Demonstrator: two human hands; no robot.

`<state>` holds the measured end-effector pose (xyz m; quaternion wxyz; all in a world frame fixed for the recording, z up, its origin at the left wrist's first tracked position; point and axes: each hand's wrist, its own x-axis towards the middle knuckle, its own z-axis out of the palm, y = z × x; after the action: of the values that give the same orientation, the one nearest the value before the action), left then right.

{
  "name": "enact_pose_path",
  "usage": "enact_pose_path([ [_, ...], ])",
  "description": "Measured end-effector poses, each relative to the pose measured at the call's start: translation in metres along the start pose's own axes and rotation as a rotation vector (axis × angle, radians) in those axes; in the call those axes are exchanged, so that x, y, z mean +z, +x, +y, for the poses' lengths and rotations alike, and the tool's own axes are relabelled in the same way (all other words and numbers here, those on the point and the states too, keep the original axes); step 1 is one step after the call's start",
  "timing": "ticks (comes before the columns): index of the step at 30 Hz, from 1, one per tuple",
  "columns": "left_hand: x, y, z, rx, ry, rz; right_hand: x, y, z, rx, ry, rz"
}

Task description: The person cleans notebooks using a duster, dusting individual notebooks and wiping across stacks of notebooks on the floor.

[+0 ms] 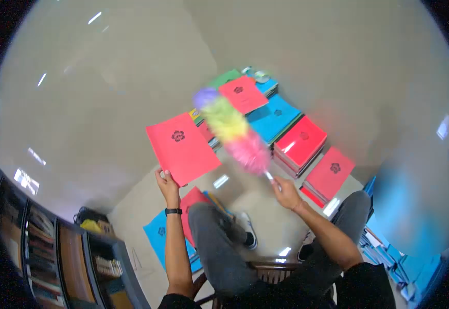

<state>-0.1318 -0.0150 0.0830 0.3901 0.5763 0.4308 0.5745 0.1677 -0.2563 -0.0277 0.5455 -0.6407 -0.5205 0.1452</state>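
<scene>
My left hand point(168, 180) grips the lower corner of a red booklet point(183, 152) with a dark flower-like emblem, holding it up at the left. In my right hand point(286, 193), closed around its thin handle, is a feather-style duster point(234, 131) banded pink, yellow, green and purple. The duster is blurred and its head points up and left, beside the booklet's right edge. Behind it lie another red booklet point(243, 94) and a stack of blue booklets point(273, 118). A red stack point(300, 139) stands to the right of them.
More red booklets point(330, 174) lie near my right knee. By my left leg are blue booklets point(157, 232) and a red one. Shelves point(65, 257) stand at lower left, beside a dark bag point(93, 219). A blurred round shape point(422, 198) covers part of the right side.
</scene>
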Motion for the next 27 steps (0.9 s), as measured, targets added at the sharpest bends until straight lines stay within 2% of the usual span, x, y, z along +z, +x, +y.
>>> enact_pose_path([
  [1,0.013,0.012,-0.015,0.201,0.054,0.009,0.0,0.0,0.001,0.0,-0.015,0.033],
  [3,0.035,0.011,-0.021,0.155,0.046,-0.08,0.0,0.0,0.006,-0.386,-0.091,0.08],
  [4,0.046,0.009,-0.025,0.096,0.061,-0.137,-0.003,0.002,0.005,-0.381,-0.11,0.104],
  [5,0.059,0.003,-0.023,0.101,0.046,-0.16,-0.006,0.003,0.002,-0.344,-0.2,0.036],
  [6,0.071,-0.007,-0.023,0.053,-0.046,-0.185,-0.009,0.003,0.002,-0.302,-0.287,-0.036],
  [7,0.082,-0.019,-0.022,0.001,-0.138,-0.207,-0.007,0.005,0.014,-0.161,-0.274,-0.041],
  [8,0.085,-0.029,-0.026,-0.056,-0.225,-0.225,-0.007,0.008,0.02,-0.15,-0.286,-0.034],
  [9,0.083,-0.015,-0.06,0.062,-0.151,-0.26,-0.006,0.011,0.027,-0.042,-0.285,-0.001],
  [10,0.085,-0.019,-0.059,0.054,-0.155,-0.258,-0.004,0.017,0.033,0.06,-0.281,0.026],
  [11,0.085,-0.026,-0.052,-0.002,-0.157,-0.275,-0.003,0.022,0.034,0.014,-0.253,0.143],
  [14,0.082,-0.032,-0.037,-0.055,-0.149,-0.285,-0.023,0.015,0.009,0.055,-0.21,0.158],
  [16,0.077,-0.031,-0.035,-0.056,-0.138,-0.291,-0.015,0.007,0.017,-0.004,-0.226,0.066],
  [18,0.076,-0.03,-0.036,-0.068,-0.159,-0.299,-0.006,0.002,0.007,-0.257,-0.203,-0.029],
  [20,0.076,-0.031,-0.035,-0.09,-0.195,-0.298,0.008,0.007,0.017,-0.234,-0.25,-0.049],
  [23,0.075,-0.035,-0.033,-0.081,-0.213,-0.305,0.021,0.027,0.036,0.073,-0.313,0.017],
  [24,0.075,-0.036,-0.032,-0.054,-0.196,-0.308,0.019,0.027,0.046,0.074,-0.313,0.014],
  [26,0.075,-0.036,-0.032,-0.049,-0.16,-0.284,0.008,0.025,0.039,0.117,-0.2,0.212],
  [27,0.076,-0.035,-0.031,-0.036,-0.133,-0.263,-0.001,0.016,0.029,0.076,-0.21,0.221],
])
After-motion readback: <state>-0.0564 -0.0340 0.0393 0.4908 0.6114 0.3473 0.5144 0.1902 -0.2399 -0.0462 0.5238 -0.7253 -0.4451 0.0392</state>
